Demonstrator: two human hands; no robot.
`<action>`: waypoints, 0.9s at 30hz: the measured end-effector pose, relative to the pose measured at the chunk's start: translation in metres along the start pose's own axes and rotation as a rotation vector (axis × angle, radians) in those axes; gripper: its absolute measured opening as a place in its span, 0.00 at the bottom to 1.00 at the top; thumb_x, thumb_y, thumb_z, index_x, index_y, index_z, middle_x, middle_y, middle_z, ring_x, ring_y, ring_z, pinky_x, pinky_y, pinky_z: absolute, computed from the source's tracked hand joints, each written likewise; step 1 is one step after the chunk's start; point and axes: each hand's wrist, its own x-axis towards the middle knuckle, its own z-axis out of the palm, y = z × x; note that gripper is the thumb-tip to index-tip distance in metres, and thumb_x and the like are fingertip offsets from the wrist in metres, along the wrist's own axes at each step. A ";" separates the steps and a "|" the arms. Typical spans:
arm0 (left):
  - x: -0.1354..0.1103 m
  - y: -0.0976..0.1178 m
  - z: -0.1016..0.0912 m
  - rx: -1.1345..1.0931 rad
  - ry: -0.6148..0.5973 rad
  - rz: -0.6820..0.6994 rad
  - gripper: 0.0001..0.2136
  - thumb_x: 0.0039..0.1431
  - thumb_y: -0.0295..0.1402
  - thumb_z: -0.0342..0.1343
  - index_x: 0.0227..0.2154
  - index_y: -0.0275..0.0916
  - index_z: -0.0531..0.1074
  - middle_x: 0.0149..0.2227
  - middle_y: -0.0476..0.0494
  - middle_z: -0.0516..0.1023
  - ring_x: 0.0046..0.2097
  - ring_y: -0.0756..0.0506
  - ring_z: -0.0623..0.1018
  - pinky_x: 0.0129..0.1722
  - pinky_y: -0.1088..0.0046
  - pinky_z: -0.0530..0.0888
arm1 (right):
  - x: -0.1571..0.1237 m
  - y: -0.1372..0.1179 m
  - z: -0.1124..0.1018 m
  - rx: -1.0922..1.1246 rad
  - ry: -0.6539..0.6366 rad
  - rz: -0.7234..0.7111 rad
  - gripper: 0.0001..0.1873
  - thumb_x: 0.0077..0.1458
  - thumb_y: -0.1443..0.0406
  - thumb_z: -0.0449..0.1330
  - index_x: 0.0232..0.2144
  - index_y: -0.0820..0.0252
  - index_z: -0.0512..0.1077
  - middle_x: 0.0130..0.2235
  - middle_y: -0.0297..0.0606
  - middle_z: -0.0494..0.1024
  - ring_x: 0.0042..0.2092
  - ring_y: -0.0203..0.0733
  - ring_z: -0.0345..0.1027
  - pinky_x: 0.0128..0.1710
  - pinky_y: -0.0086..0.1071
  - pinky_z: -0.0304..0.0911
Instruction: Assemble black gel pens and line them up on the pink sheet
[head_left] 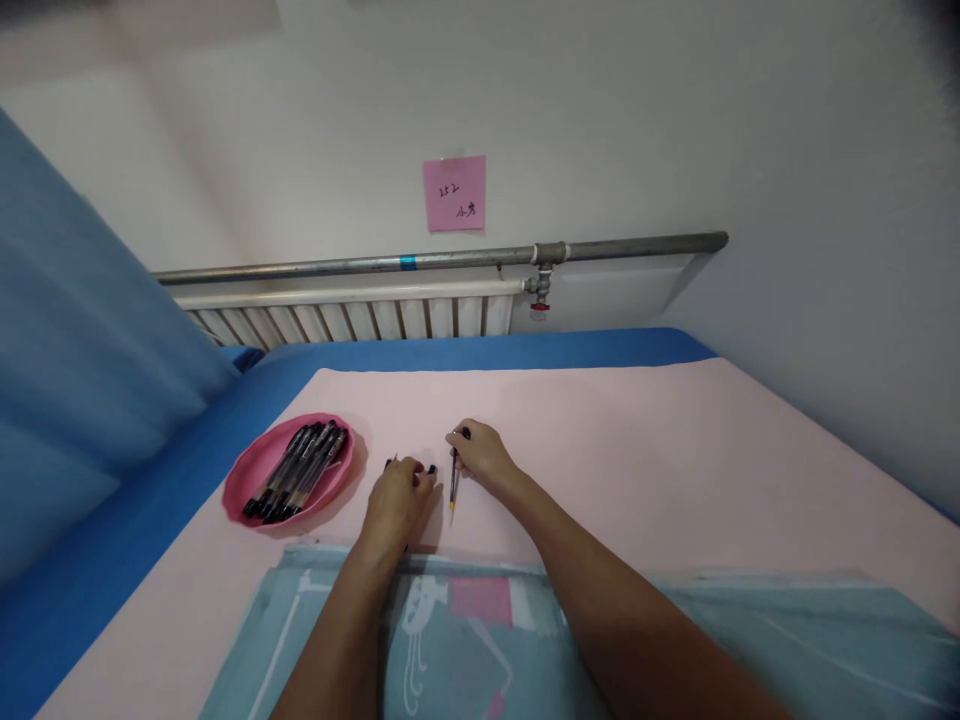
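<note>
My right hand (480, 452) pinches a thin dark pen refill (453, 482) that points down toward me, yellowish near its lower end. A small black piece (466, 433) shows at the fingertips of that hand; its kind is unclear. Just to the left, my left hand (397, 498) is closed low over the pink cover, around what looks like a pen barrel (431, 470). The barrel's black end sticks out to the right, while the fingers hide most of the rest. Left of both hands, a pink oval tray (238, 482) holds several clear pens with black caps (300, 470).
A pale pink cover (637, 460) lies over a blue surface (480, 350). Closest to me is a light-blue patterned cloth (315, 600). Behind stand a radiator (382, 318) and a metal pipe (315, 268) against the wall. A blue curtain (82, 330) hangs at left.
</note>
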 end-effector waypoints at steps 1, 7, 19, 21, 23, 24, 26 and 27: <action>0.001 -0.003 -0.002 -0.025 0.021 -0.003 0.14 0.56 0.36 0.48 0.39 0.34 0.71 0.39 0.38 0.76 0.39 0.46 0.74 0.36 0.74 0.64 | -0.001 0.001 0.001 0.003 -0.008 0.004 0.07 0.43 0.69 0.58 0.18 0.59 0.63 0.11 0.26 0.64 0.12 0.29 0.56 0.10 0.21 0.46; 0.005 -0.023 -0.018 -0.073 0.100 -0.038 0.14 0.56 0.35 0.46 0.39 0.33 0.72 0.39 0.37 0.77 0.40 0.45 0.74 0.37 0.73 0.64 | -0.003 0.007 0.005 0.014 -0.053 0.026 0.07 0.42 0.69 0.61 0.19 0.59 0.65 0.09 0.24 0.62 0.12 0.28 0.56 0.11 0.20 0.44; -0.003 -0.002 -0.005 -0.019 -0.056 0.060 0.13 0.51 0.41 0.50 0.29 0.38 0.74 0.32 0.43 0.77 0.32 0.47 0.73 0.27 0.76 0.60 | -0.003 0.012 0.019 -0.235 -0.021 -0.073 0.05 0.41 0.70 0.61 0.20 0.57 0.67 0.12 0.24 0.63 0.16 0.30 0.57 0.17 0.23 0.49; -0.005 0.004 -0.003 0.049 -0.078 0.074 0.15 0.52 0.44 0.48 0.28 0.38 0.74 0.31 0.42 0.77 0.32 0.46 0.73 0.26 0.75 0.58 | -0.001 0.009 0.018 -0.251 -0.010 -0.088 0.06 0.40 0.71 0.60 0.18 0.57 0.67 0.14 0.25 0.65 0.17 0.30 0.58 0.18 0.23 0.49; -0.006 0.007 -0.004 0.086 -0.091 0.077 0.17 0.54 0.45 0.46 0.28 0.38 0.73 0.30 0.41 0.77 0.32 0.45 0.73 0.25 0.74 0.58 | -0.001 0.007 0.016 -0.255 -0.013 -0.096 0.07 0.39 0.73 0.60 0.17 0.58 0.67 0.14 0.25 0.65 0.18 0.29 0.58 0.19 0.23 0.50; -0.006 0.007 -0.004 0.093 -0.106 0.074 0.17 0.54 0.45 0.45 0.28 0.39 0.73 0.30 0.41 0.77 0.32 0.45 0.74 0.25 0.74 0.57 | -0.001 0.007 0.016 -0.257 -0.019 -0.099 0.07 0.39 0.73 0.60 0.17 0.58 0.67 0.14 0.25 0.65 0.18 0.29 0.58 0.19 0.23 0.50; -0.006 0.007 -0.005 0.101 -0.131 0.068 0.16 0.54 0.44 0.45 0.29 0.39 0.73 0.30 0.41 0.78 0.32 0.45 0.74 0.25 0.74 0.57 | -0.002 0.006 0.016 -0.261 -0.044 -0.099 0.07 0.39 0.73 0.59 0.18 0.58 0.67 0.13 0.25 0.64 0.18 0.30 0.59 0.19 0.23 0.50; -0.006 0.006 -0.005 0.106 -0.140 0.066 0.15 0.54 0.43 0.46 0.29 0.39 0.73 0.31 0.41 0.78 0.33 0.45 0.74 0.25 0.74 0.57 | -0.003 0.006 0.016 -0.262 -0.058 -0.097 0.06 0.40 0.72 0.59 0.18 0.58 0.67 0.13 0.25 0.64 0.17 0.30 0.59 0.18 0.23 0.50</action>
